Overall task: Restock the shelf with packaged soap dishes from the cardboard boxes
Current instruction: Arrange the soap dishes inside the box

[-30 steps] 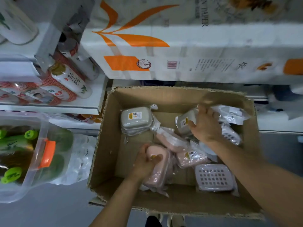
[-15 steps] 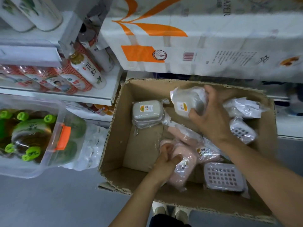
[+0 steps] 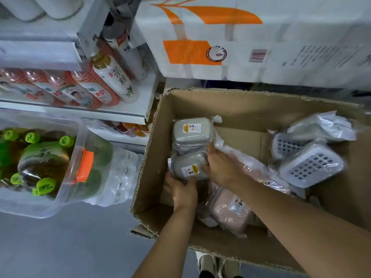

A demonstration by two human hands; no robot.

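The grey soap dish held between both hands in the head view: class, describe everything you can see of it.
The grey soap dish is a rounded rectangular lidded case, plastic by its look, sealed in a clear crinkled wrapper. A white and orange label sits on its lid. It lies roughly flat, lid up, low at the left side of the cardboard box, just in front of a second grey dish of the same kind. The left hand holds its near edge; the right hand grips its right side.

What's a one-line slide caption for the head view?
Both hands, left hand and right hand, hold a wrapped grey soap dish beside another grey one inside the cardboard box.
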